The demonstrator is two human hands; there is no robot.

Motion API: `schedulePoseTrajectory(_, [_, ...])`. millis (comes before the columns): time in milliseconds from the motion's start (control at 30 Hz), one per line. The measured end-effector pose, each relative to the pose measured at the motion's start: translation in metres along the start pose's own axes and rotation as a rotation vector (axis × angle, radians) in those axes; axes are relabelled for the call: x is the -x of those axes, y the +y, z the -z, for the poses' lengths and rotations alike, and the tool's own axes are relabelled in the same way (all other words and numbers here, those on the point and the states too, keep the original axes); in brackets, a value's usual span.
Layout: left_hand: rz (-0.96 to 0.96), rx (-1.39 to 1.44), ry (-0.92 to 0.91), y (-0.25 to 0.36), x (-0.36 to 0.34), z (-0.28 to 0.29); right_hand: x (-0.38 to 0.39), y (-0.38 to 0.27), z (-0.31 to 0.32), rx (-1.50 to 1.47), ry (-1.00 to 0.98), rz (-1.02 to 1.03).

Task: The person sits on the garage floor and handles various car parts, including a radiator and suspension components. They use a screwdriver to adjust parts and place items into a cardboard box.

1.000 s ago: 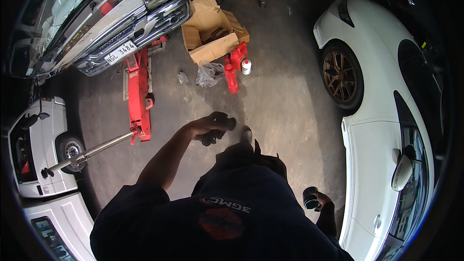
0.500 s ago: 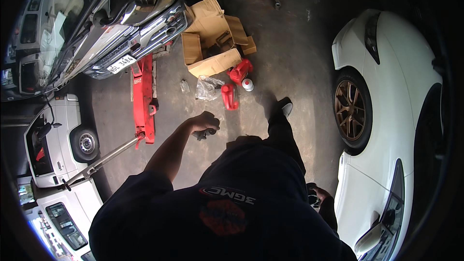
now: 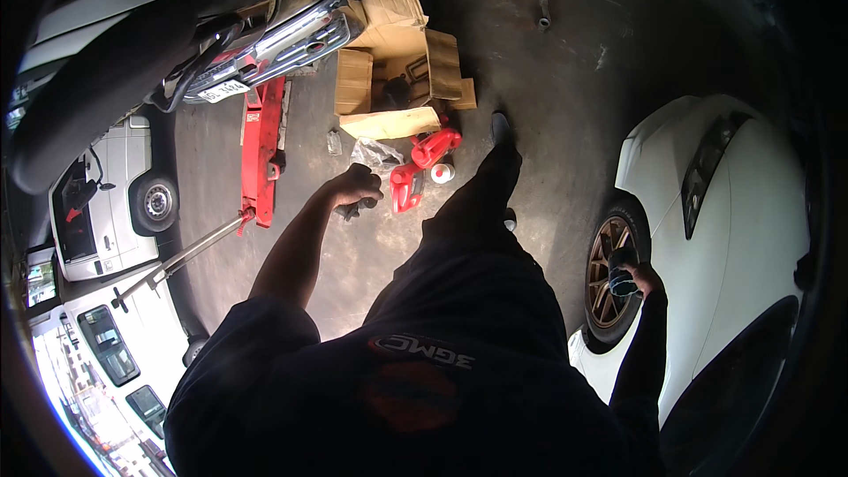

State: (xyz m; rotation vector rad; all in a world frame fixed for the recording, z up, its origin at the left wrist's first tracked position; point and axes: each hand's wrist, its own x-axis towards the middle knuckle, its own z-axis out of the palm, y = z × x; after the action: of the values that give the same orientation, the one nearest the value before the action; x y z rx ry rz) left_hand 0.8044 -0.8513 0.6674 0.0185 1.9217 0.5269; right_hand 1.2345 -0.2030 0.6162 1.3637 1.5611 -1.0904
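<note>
My left hand [image 3: 355, 184] is closed around a dark, crumpled rag-like thing [image 3: 353, 210], held out in front of my body over the floor. Out to the right, my right hand [image 3: 648, 279] grips a dark, rounded can-like object [image 3: 623, 267] with a bluish lower edge; its exact kind is hard to make out. In the picture it overlaps the bronze wheel [image 3: 601, 287] of the white car [image 3: 707, 300]. Beyond my left hand lie two red jugs [image 3: 406, 189] and a white bottle with a red cap [image 3: 443, 173].
An open cardboard box [image 3: 389, 125] with dark parts inside sits ahead. At left, a red floor jack [image 3: 260, 159] with a long handle reaches under a raised vehicle's chrome bumper [image 3: 300, 46]. Clear plastic wrapping [image 3: 375, 154] lies by the jugs. White vans [image 3: 115, 203] stand further left.
My right hand has swung out from beside my body toward the white car's wheel, showing the object in it. I have stepped forward; my left hand still holds the dark rag-like thing.
</note>
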Motion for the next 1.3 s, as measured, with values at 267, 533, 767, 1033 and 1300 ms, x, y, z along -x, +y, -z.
schedulePoseTrajectory(267, [0.043,-0.003,0.137,0.058,-0.109,0.111,-0.01,-0.116,0.061,0.22,-0.051,-0.212])
schedulePoseTrajectory(533, [-0.072,-0.571,0.145,0.09,-0.182,0.182,-0.039,-0.227,0.148,0.241,-0.12,-0.352])
schedulePoseTrajectory(767, [0.272,-0.102,0.508,0.142,-0.155,0.226,-0.046,-0.322,0.209,0.285,-0.058,-0.222])
schedulePoseTrajectory(1033, [0.326,-0.234,0.563,0.187,-0.161,0.272,-0.078,-0.374,0.245,0.374,-0.052,-0.295])
schedulePoseTrajectory(1300, [0.419,-0.161,0.635,0.229,-0.178,0.276,-0.131,-0.478,0.325,0.415,-0.106,-0.35])
